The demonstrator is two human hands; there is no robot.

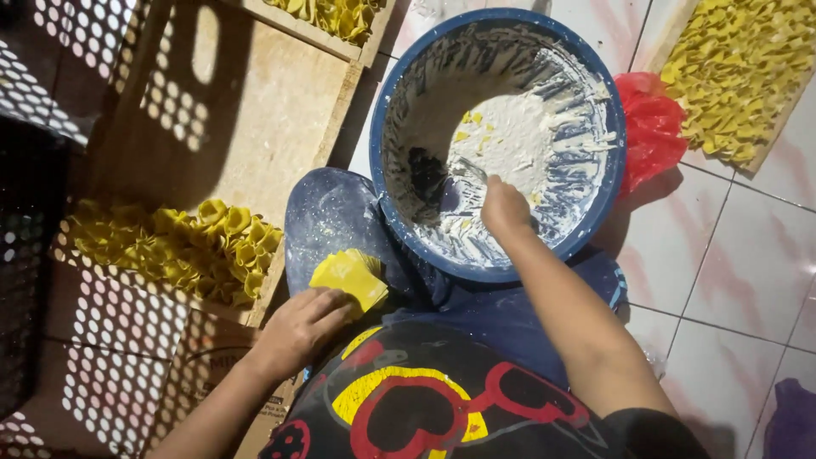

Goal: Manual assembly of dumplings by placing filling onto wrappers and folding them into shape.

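Right hand: I am reaching my right hand [503, 206] into the blue basin [497, 140], fingers curled narrow around a thin utensil whose kind I cannot tell, the tip sitting in the white flour [527, 136].
Left hand: I am pressing my left hand [296, 330] down, fingers spread fairly wide, on the near edge of a stack of flat yellow squares [350, 277] lying on my knee, at lower centre-left of the frame.
Blue basin: it is leaning against my legs at centre frame, tilted toward me, its inner wall smeared with flour and a few yellow scraps lying in the powder.
Folded pieces, left: a row of folded yellow pieces [183, 246] is lying along the near edge of a wooden tray [255, 102] at left of frame.
Folded pieces, right: a second wooden tray [786, 115] in the upper right corner is carrying a heap of the same yellow pieces.
Red bag: a red plastic bag [650, 123] is lying just beside the basin's right rim, on the tiled floor [739, 280].
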